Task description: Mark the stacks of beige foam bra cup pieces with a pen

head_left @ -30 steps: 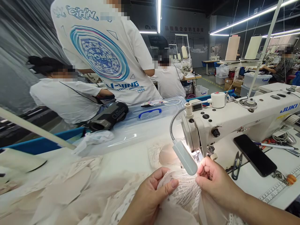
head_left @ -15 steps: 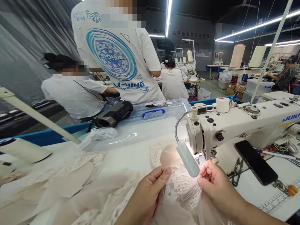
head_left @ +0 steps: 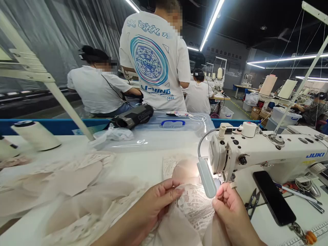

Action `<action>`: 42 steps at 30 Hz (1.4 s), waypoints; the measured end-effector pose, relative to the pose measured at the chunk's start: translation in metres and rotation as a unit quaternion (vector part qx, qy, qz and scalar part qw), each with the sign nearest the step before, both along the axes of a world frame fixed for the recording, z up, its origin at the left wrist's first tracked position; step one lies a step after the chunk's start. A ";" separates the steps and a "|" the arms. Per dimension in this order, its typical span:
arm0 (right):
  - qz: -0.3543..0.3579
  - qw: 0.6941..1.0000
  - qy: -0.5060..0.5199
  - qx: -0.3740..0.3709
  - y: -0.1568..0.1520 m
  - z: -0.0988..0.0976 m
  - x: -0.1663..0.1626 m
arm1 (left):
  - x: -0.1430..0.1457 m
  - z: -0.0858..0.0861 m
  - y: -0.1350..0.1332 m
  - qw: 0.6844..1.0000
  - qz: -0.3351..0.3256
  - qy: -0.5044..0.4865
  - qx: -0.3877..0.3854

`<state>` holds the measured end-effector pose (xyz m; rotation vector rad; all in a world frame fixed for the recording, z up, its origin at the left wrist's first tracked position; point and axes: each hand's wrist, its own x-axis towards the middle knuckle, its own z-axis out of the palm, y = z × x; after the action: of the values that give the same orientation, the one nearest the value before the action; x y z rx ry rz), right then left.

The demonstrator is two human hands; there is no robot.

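My left hand (head_left: 153, 205) pinches the left edge of a piece of cream lace fabric (head_left: 193, 208) with thumb and fingers closed on it. My right hand (head_left: 229, 212) grips the right edge of the same lace, fingers curled, right under the grey lamp head (head_left: 206, 177). The lace lies in front of the needle area of a white Juki sewing machine (head_left: 269, 152). More beige fabric (head_left: 77, 194) spreads to the left over the white table.
A black phone (head_left: 273, 198), thread snips (head_left: 252, 201) and pens lie right of the machine. A clear plastic bin (head_left: 164, 131) and a thread cone (head_left: 36, 135) stand behind. Three people in white shirts are beyond the blue table edge.
The view has tilted up and shifted left. Both hands stay closed on the lace, sitting a little lower in the frame; the lace is stretched flatter between them.
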<state>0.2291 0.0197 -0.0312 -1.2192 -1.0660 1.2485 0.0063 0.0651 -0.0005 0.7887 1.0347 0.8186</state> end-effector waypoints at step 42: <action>-0.032 0.996 0.086 0.002 -0.002 0.000 -0.002 | 0.004 0.010 -0.004 0.994 -0.072 -0.082 -0.003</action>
<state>0.2269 0.0172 -0.0308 -1.1129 -0.8973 1.2774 0.0107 0.0610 0.0095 0.7685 0.8237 0.7439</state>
